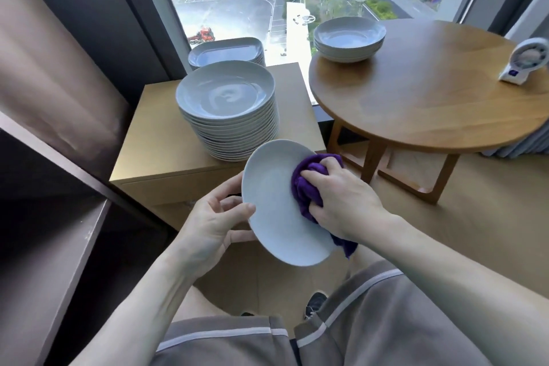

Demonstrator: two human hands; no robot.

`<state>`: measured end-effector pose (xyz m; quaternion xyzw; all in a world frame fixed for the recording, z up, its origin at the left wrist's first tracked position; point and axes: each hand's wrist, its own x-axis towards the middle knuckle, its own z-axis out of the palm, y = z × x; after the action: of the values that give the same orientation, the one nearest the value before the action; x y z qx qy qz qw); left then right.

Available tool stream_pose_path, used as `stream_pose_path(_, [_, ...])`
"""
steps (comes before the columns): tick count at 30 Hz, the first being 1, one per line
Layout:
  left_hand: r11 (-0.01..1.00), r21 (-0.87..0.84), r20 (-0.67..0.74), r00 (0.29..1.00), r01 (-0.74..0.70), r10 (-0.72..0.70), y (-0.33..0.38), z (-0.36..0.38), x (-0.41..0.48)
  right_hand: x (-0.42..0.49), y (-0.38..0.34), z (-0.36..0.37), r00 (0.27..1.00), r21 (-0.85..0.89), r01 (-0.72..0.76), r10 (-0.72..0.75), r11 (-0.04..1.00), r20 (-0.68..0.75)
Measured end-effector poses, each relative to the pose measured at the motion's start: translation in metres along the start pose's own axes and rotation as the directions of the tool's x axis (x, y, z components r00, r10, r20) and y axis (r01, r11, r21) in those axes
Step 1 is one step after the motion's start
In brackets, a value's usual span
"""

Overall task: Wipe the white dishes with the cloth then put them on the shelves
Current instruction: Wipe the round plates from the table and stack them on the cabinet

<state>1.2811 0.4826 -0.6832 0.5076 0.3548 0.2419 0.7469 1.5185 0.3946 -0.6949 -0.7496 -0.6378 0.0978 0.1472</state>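
Tilting toward the person, a white dish (276,205) is held in mid-air above the lap, in front of a low wooden cabinet (154,151). The left hand (212,218) grips its left rim, thumb on the inner face and fingers behind. The right hand (341,196) clutches a bunched purple cloth (306,184) pressed against the dish's right side. On the cabinet stands a tall stack of round dishes (228,110), with a shorter stack of squarish dishes (227,52) behind it. Several bowls (349,38) and a small white fan (525,61) sit on the round wooden table (430,92). Dark shelves (56,235) stand at left.
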Motion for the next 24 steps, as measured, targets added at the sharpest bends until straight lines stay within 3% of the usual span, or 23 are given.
stream_pose_path(5, [0.999,-0.028,-0.116,0.993,-0.04,0.036,0.011,-0.01,0.001,-0.009,-0.007,0.009,0.985,-0.057,0.114,-0.105,0.992,0.137])
stream_pose_path(12, [0.998,-0.047,-0.103,0.994,-0.048,0.043,0.012,-0.012,-0.001,-0.02,-0.032,0.004,0.915,0.098,0.36,-0.372,0.928,0.157])
stream_pose_path(18, [0.996,-0.09,0.049,0.999,0.003,0.002,0.006,0.003,-0.002,-0.02,-0.038,-0.012,0.91,0.252,0.405,-0.415,0.879,-0.016])
stream_pose_path(24, [1.0,-0.011,0.116,0.993,0.021,-0.019,0.001,0.006,-0.002,-0.02,-0.041,-0.008,0.916,0.179,0.396,-0.376,0.901,-0.136])
